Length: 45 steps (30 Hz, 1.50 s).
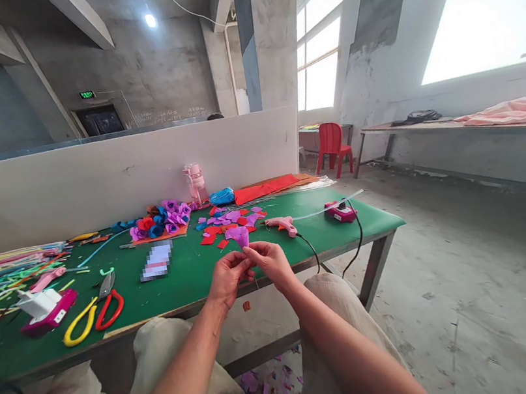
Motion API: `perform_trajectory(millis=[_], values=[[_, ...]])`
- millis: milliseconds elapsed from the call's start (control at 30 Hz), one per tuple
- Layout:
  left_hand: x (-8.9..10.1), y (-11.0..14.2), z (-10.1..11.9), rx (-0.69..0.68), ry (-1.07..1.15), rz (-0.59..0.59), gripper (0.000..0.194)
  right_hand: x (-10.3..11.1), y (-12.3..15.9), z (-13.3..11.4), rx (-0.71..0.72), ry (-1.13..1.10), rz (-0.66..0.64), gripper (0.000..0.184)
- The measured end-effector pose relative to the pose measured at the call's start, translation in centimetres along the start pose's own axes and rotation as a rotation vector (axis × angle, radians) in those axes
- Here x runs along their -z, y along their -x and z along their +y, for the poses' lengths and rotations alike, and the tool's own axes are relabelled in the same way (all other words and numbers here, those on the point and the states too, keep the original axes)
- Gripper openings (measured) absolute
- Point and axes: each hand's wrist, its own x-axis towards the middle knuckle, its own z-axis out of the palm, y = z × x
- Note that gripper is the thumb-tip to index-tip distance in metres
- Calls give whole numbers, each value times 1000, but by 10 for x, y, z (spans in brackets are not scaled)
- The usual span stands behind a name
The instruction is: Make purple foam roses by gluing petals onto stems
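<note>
Your left hand (226, 280) and right hand (273, 262) are together near the centre of the frame, fingertips pinched on the narrow lower end of a purple piece (237, 234), which flares upward over the near edge of the green table (333, 240). A thin stem (257, 283) shows beneath your fingers; how it meets the piece is hidden. The step in hand looks like gathering or wrapping the piece at its base. The next move seems to call for a light, steady pinch from one hand while the other turns or tightens, keeping the flared part uncrushed. Loose cut pieces (231, 217) lie just beyond, and the pink glue gun (282, 224) rests to their right. Left of centre are bunched flowers (171, 214); red-and-yellow-handled scissors (107, 285) lie at lower left.
</note>
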Motion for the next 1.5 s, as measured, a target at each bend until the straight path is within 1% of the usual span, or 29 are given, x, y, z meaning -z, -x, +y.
perform_trajectory(millis=[100,167,200,267,367,433,567,700,767,833,967,1067,1133,1200,1300,1400,1500], values=[[0,1,1,8,11,-2,28,1,-1,0,31,21,-3,35],[1,1,1,18,10,11,28,3,-1,0,14,-59,-16,37],[0,1,2,20,8,20,29,4,-2,0,5,-97,-2,37],[0,1,2,16,3,40,30,6,-2,1,9,-118,74,33],[-1,1,3,2,-15,70,30,8,-3,2,43,-59,181,27],[-1,1,2,-2,-21,82,30,8,-2,2,55,-28,165,30],[-1,0,2,-19,1,80,29,6,1,1,76,16,59,35],[-1,0,0,-35,8,69,28,3,3,3,101,67,82,32],[-1,-1,0,-31,1,66,28,2,3,3,94,31,74,28],[-1,-1,0,-26,-3,62,28,2,2,2,57,-43,48,27],[0,0,-1,-20,4,58,28,3,2,0,-5,-171,10,28],[-1,0,0,-18,-2,48,28,3,2,0,-19,-163,20,27],[-1,0,1,-30,-22,62,27,3,2,0,-6,-142,57,27],[1,-1,3,-92,-76,126,26,4,1,1,27,-118,83,28],[5,-3,5,-280,-257,218,21,5,1,0,115,-3,48,31],[9,-4,4,-435,-419,203,18,5,2,-2,264,180,12,33],[9,-4,1,-500,-515,166,15,3,5,-5,387,311,33,21]])
